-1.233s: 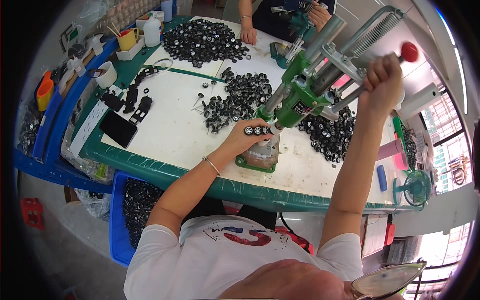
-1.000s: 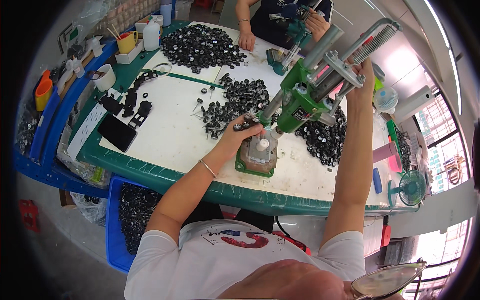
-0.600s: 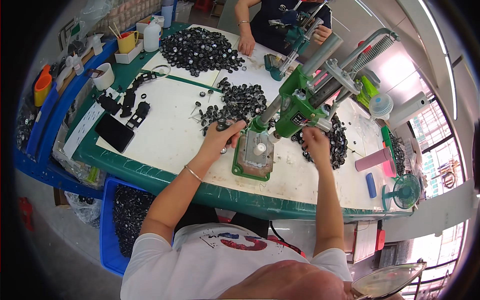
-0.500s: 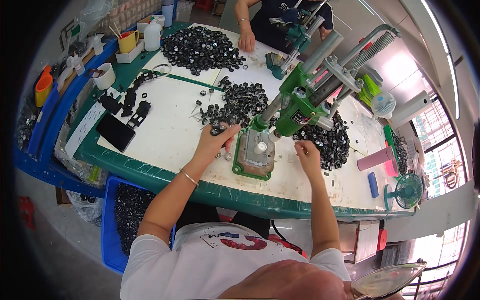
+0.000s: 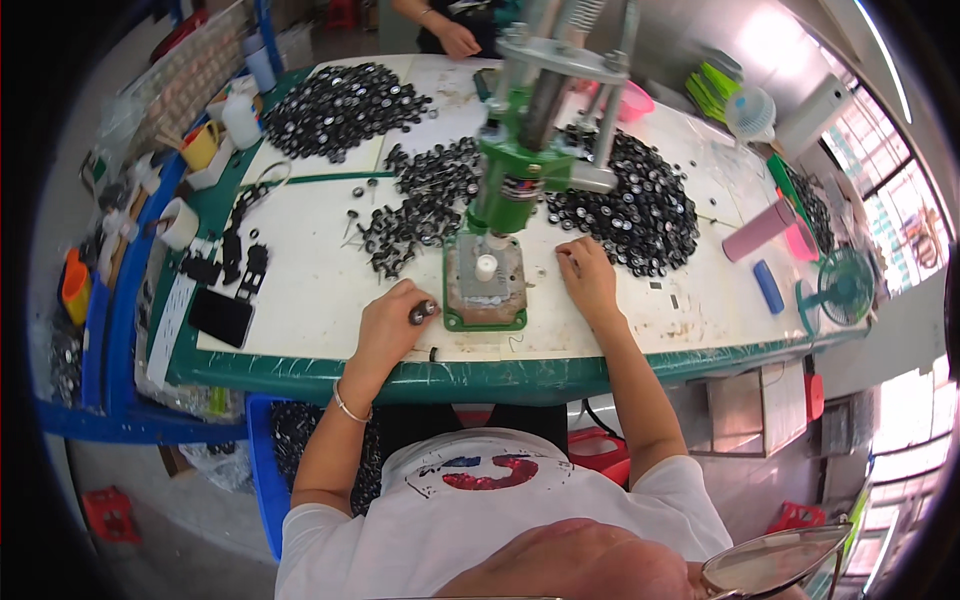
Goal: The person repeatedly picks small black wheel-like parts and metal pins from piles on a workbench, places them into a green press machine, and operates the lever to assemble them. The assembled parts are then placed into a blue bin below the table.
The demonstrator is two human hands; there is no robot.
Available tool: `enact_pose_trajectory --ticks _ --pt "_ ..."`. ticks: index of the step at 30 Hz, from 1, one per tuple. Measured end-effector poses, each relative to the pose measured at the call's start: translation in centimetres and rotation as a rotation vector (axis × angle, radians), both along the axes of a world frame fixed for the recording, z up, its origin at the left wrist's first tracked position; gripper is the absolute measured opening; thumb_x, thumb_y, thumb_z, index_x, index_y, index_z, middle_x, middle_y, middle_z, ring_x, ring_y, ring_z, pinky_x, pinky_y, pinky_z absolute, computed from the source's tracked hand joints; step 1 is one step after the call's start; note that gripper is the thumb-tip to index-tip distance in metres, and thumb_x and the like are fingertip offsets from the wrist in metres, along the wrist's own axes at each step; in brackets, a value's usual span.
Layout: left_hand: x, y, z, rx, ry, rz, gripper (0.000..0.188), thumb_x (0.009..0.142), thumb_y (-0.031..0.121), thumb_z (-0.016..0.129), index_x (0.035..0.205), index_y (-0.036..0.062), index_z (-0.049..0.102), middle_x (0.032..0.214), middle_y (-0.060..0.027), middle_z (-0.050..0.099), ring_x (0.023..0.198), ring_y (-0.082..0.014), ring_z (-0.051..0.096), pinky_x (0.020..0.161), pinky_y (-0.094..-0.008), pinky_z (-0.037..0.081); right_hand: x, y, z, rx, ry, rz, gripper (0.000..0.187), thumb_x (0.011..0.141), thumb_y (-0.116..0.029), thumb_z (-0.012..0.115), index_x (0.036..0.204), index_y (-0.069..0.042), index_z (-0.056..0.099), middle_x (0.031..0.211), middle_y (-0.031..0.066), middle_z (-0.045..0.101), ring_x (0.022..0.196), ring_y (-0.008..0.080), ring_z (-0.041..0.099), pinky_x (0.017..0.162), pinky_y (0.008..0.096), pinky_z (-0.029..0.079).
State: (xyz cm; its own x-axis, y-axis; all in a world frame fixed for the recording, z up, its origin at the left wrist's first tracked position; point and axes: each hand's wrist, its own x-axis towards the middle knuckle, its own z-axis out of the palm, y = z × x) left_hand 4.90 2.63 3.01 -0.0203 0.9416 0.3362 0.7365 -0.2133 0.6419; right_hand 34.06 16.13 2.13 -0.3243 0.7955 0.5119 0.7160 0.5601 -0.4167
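Visibly, the left hand (image 5: pixel 390 322) grips black wheels (image 5: pixel 418 314); the right hand (image 5: pixel 589 277), I can't tell.

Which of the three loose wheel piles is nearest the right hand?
The rightmost loose pile, just beyond the right hand and right of the green press. The middle pile and upper-left pile lie left of it.

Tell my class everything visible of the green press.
The green press stands upright on the table, its base green-rimmed with a grey plate and short white peg. Above rise a painted green body, metallic rods and a coil spring, cropped at the picture's top. Neither the left hand nor the right hand touches it.
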Motion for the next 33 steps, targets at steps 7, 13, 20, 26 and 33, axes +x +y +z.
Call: enact_pose_trajectory --ticks 7,13,20,26,33 --pt "1.3 -1.3 0.3 0.287 -0.078 0.133 0.009 0.077 0.005 0.072 0.082 0.0026 0.065 0.074 -0.0106 0.061 0.064 -0.0255 0.059 0.057 -0.0323 0.046 0.7 0.3 -0.7 -0.044 0.112 0.008 0.006 0.083 -0.011 0.061 0.087 -0.007 0.064 0.084 0.0079 0.058 0.081 0.0268 0.058 0.069 0.0374 0.047" --pt "1.6 -3.5 0.3 0.249 0.219 -0.103 0.016 0.069 0.008 0.075 0.082 0.0072 0.067 0.083 -0.0061 0.062 0.074 -0.0237 0.058 0.060 -0.0346 0.048 1.2 0.3 -0.7 -0.123 0.152 0.028 0.010 0.086 -0.012 0.061 0.092 -0.006 0.065 0.087 0.0066 0.060 0.070 0.0213 0.060 0.064 0.0312 0.049" --pt "2.1 -3.6 0.4 0.241 0.231 -0.082 0.019 0.068 0.006 0.076 0.070 0.0028 0.057 0.076 -0.0071 0.058 0.070 -0.0247 0.054 0.059 -0.0348 0.045 1.5 0.2 -0.9 -0.167 0.220 0.047 0.010 0.086 -0.014 0.060 0.089 -0.007 0.065 0.084 0.0076 0.059 0.069 0.0253 0.058 0.064 0.0366 0.047" --pt "1.7 -4.7 -0.7 0.213 0.150 0.122 0.027 0.073 0.009 0.076 0.062 0.0038 0.053 0.059 -0.0079 0.046 0.055 -0.0231 0.048 0.049 -0.0343 0.037 1.6 0.2 -0.2 -0.198 0.200 -0.007 0.012 0.086 -0.014 0.060 0.095 -0.007 0.065 0.091 0.0063 0.060 0.067 0.0228 0.060 0.064 0.0337 0.048" --pt "-2.0 -5.1 -0.7 -0.142 -1.136 0.405 0.034 0.093 0.031 0.059 0.072 0.0050 0.055 0.053 0.0009 0.044 0.047 -0.0116 0.046 0.043 -0.0241 0.034 0.8 2.7 0.6 -0.015 0.024 -0.006 0.020 0.085 -0.012 0.060 0.104 -0.008 0.063 0.102 0.0073 0.061 0.082 0.0262 0.061 0.071 0.0386 0.049"
